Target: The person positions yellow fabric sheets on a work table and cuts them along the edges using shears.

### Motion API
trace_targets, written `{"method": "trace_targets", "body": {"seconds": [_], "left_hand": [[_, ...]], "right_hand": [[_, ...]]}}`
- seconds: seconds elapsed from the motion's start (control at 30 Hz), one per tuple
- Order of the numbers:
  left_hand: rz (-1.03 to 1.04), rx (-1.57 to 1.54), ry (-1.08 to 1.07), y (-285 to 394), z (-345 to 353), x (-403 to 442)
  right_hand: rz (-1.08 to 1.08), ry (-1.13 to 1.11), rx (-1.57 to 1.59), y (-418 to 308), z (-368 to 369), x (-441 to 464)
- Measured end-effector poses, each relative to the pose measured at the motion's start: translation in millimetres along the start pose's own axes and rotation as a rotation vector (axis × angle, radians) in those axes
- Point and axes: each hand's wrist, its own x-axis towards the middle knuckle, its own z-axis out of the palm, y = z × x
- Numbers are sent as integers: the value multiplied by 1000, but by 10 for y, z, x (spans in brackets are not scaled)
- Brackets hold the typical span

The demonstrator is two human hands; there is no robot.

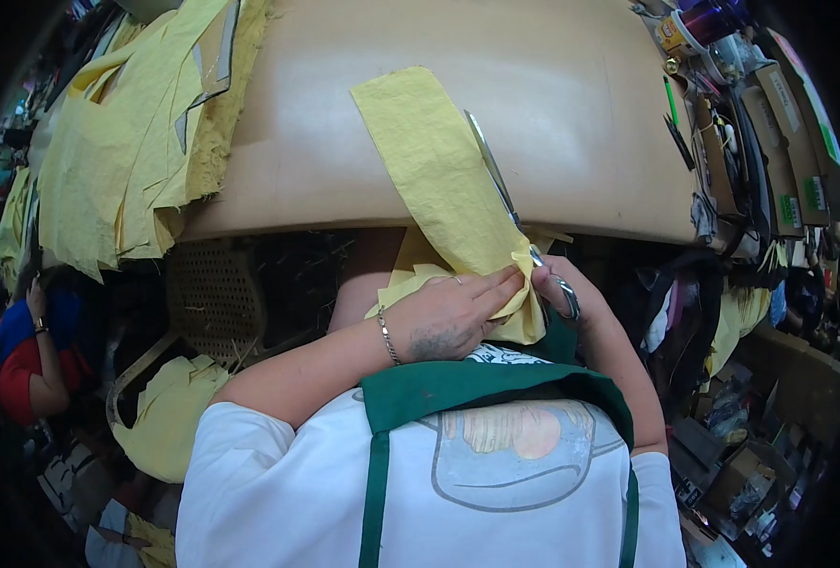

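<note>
A long strip of yellow fabric stretches from my lap up over the table's near edge. My left hand, with a chain bracelet on its wrist, holds the strip's lower, folded part, fingers pressed together on it. Close beside it, my right hand grips a pair of scissors by the handle loops. Their long blades point up and away along the fabric's right edge. Fabric partly hides the blades near the pivot, so how far they are parted is unclear.
The tan table spans the front. Layered yellow fabric hangs over its left side. More yellow pieces rest on a chair. Boxes and tools crowd the right edge. Another person sits at far left.
</note>
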Motion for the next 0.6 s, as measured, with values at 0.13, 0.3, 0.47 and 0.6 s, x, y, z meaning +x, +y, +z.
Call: {"method": "trace_targets", "body": {"seconds": [0.13,0.3,0.47,0.6], "left_hand": [[5,-3,-34,-33,8,-9],[15,23,-44,-20,-15,-11],[-11,24,-72,4,-39,4],[-34,20,-78,15,-54,4]], "right_hand": [[21,36,-33,-55,27,-32],[16,15,-34,-29,9,-55],[-26,26,1,-20,33,-92],[-74,1,27,105,1,-76]]}}
